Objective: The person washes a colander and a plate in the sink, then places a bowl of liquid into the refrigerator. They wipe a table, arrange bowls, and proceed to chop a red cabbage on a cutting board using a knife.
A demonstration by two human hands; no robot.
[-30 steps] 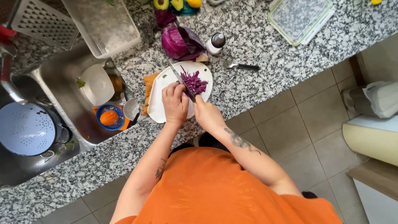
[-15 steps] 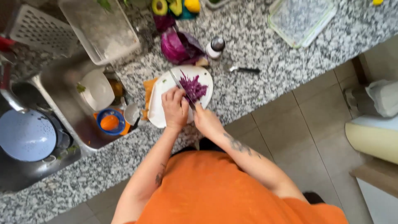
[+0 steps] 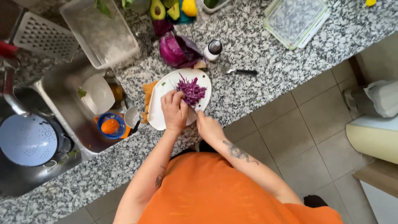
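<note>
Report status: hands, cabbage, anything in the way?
Left hand pressing shredded cabbage on white board. Right hand beside it; grip unclear. Cabbage chunk, shaker behind board.

The person wears a bright orange short-sleeved top. Both forearms are bare: the right forearm (image 3: 242,155) carries a dark tattoo, the left forearm (image 3: 159,178) a smaller one.
</note>
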